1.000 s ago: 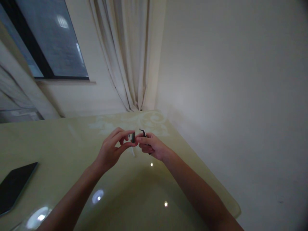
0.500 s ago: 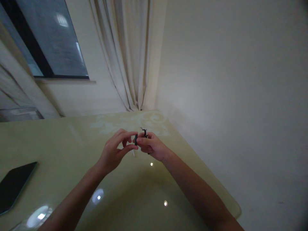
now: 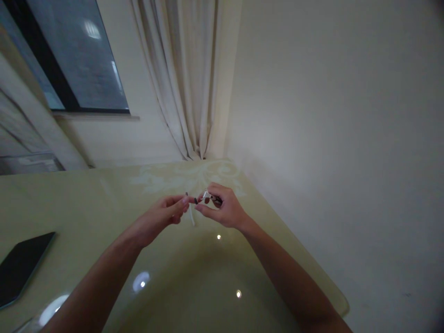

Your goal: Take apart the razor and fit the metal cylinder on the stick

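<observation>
Over the middle of the table, my left hand (image 3: 161,215) is closed in a pinch, its fingertips pointing right. A small dark piece (image 3: 196,200) shows at the left fingertips, between my two hands; its kind is too small to make out. Curled fingers of my right hand (image 3: 225,206) hold a small silver-and-black metal tool (image 3: 206,196), partly hidden in the palm. The right thumb and forefinger reach toward the dark piece, almost touching it. Just beneath the left fingertips lies a thin white stick (image 3: 192,216) on the table.
The glossy yellowish table (image 3: 194,277) reflects several lights. A dark flat tablet-like object (image 3: 24,266) lies at the left. Along the table's right edge runs a plain wall (image 3: 329,138). A curtain (image 3: 190,83) hangs behind the far edge, beside a window (image 3: 86,60).
My left hand has turned and lowered its fingers, drawing slightly left. The right hand has rotated, the metal tool now lying flatter in it. More of the white stick shows.
</observation>
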`<act>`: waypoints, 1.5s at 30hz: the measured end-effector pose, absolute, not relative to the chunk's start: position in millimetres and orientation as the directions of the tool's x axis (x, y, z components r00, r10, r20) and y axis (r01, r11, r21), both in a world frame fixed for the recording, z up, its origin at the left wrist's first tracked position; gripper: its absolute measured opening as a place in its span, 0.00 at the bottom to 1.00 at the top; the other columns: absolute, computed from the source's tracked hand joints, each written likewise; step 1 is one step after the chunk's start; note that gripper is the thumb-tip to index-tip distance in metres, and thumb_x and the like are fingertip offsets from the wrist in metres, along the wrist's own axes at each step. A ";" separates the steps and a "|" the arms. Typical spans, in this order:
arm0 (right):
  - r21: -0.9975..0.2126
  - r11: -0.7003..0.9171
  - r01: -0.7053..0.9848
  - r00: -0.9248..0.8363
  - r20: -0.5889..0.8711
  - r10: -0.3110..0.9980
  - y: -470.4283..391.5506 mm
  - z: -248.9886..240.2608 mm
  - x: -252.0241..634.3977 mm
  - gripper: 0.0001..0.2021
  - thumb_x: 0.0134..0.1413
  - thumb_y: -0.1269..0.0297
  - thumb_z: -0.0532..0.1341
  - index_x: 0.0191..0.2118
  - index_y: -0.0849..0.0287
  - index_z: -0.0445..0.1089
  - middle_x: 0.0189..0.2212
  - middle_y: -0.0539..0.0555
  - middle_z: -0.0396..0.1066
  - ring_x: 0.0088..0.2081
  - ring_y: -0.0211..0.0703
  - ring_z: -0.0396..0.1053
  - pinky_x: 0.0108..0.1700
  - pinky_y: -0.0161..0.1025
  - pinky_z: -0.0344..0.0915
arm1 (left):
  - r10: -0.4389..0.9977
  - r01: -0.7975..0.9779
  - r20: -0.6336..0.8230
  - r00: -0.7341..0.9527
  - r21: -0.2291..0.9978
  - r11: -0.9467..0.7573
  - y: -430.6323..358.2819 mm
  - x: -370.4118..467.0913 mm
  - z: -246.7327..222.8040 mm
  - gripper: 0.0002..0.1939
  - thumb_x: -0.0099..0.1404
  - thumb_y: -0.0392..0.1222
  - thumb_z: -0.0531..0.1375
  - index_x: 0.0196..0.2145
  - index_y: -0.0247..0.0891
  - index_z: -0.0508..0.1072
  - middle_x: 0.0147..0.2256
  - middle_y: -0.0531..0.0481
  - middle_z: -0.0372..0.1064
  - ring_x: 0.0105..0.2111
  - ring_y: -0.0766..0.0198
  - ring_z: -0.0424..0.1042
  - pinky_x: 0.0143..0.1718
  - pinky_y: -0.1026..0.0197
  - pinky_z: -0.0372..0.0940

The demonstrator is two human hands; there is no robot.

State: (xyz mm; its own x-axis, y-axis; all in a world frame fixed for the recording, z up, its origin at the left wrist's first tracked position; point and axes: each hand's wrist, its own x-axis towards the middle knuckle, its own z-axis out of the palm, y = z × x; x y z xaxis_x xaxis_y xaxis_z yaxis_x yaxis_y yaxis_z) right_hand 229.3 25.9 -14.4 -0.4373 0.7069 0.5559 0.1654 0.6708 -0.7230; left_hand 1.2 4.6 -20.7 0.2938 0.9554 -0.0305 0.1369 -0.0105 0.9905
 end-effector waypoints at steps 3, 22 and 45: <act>-0.641 0.730 0.238 -0.462 0.586 0.665 25.7 -14.2 230.7 0.13 0.59 0.52 0.71 0.37 0.57 0.78 0.32 0.52 0.70 0.31 0.39 0.64 0.32 0.36 0.59 | 0.915 0.084 -0.100 0.390 0.994 0.073 3.6 2.4 -26.4 0.29 0.60 0.70 0.65 0.34 0.37 0.76 0.27 0.56 0.55 0.25 0.68 0.50 0.26 0.65 0.53; -0.394 0.853 0.343 -0.611 0.596 0.521 26.9 -15.8 239.5 0.09 0.63 0.61 0.67 0.47 0.53 0.79 0.38 0.54 0.74 0.37 0.42 0.70 0.40 0.37 0.63 | 0.917 0.089 -0.067 0.393 0.995 0.034 -1.5 8.3 -20.8 0.28 0.56 0.66 0.70 0.41 0.38 0.82 0.24 0.58 0.54 0.22 0.70 0.45 0.21 0.65 0.45; -0.937 0.323 -0.130 -0.617 0.332 0.714 3.2 0.2 221.3 0.27 0.71 0.40 0.56 0.34 0.61 0.73 0.21 0.44 0.51 0.23 0.34 0.47 0.28 0.37 0.45 | 0.888 -0.175 0.388 0.249 0.919 -0.352 -5.4 8.3 -13.7 0.24 0.59 0.49 0.75 0.53 0.46 0.83 0.32 0.51 0.76 0.32 0.64 0.70 0.37 0.62 0.68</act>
